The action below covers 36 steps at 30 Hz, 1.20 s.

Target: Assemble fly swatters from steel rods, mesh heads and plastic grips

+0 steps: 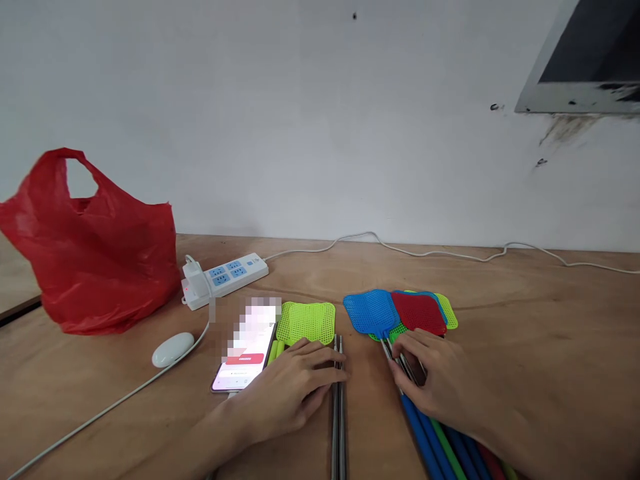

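Observation:
My left hand (305, 380) lies over the table with its fingers loosely stretched out, the fingertips reaching a pair of grey metal rods (335, 427). Just beyond it are yellow-green fly swatter heads (306, 323), with short yellow-green handle pieces (276, 349) partly under the hand. My right hand (430, 373) has its thumb and fingers closed round the thin metal shaft of a blue fly swatter (373, 313). Under and beside it spread more swatters, among them a red one (419, 312) and a yellow-green one (447, 310). Their blue, green and red handles (435, 447) run toward me, partly hidden by my right arm.
Left of my left hand lies a lit phone (247, 357). A white power strip (243, 279) with a plug in it stands behind, its cord trailing along the wall. A white oval device (173, 349) and a red plastic bag (105, 267) sit at the left.

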### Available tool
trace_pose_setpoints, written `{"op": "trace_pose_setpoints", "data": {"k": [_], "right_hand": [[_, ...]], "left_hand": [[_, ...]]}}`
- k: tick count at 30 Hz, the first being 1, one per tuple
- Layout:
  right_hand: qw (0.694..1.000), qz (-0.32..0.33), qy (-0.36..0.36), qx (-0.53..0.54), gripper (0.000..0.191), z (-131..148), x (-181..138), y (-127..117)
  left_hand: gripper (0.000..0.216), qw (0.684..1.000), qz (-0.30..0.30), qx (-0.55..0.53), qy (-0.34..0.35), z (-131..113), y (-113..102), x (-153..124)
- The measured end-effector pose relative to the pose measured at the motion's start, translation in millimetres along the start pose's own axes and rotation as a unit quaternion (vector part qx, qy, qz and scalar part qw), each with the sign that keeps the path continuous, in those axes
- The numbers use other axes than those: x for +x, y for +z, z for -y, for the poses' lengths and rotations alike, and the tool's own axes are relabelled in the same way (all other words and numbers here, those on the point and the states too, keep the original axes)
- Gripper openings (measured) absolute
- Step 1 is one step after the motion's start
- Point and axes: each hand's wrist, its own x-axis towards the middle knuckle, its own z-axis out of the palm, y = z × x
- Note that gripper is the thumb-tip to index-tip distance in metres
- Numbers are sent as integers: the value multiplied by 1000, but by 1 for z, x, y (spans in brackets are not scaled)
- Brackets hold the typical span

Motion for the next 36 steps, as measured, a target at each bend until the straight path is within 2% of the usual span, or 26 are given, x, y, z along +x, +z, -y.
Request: {"op": "trace_pose_setpoints", "data": {"k": [3, 7, 12, 18, 24, 28, 31, 33, 34, 36], "right_hand": [[998, 37, 30, -46, 21, -3, -3, 2], [995, 70, 48, -46, 29, -3, -6, 5], [993, 104, 55, -12, 25, 2, -4, 1], [987, 152, 38, -19, 22, 7, -5, -3], [992, 118, 30, -43, 12, 9, -8, -1], [994, 94, 52, -36, 12, 11, -8, 1], [990, 80, 110, 36, 16, 8, -6, 2], [971, 69, 169, 155, 18, 4, -2, 2], [951, 59, 200, 229, 19, 1, 0, 1], [890, 27, 257, 376, 21, -3, 5, -1]], "left_hand": [[41, 1000, -6, -4, 1, 0, 0, 0], [41, 1000, -8, 0, 0, -1, 0, 1], [42, 1000, -19, 3, 0, 0, 1, 0], [40, 1000, -11, 9, 5, 2, 2, 1], [39, 1000, -12, 17, -1, 0, 3, 2], [39, 1000, -16, 13, 7, 0, 2, 2], [36, 1000, -15, 12, 7, -1, 2, 2], [35, 1000, -16, 10, 7, -1, 1, 2], [35, 1000, -17, 9, 7, -1, 1, 2], [35, 1000, -15, 6, 5, -1, 0, 2]]}}
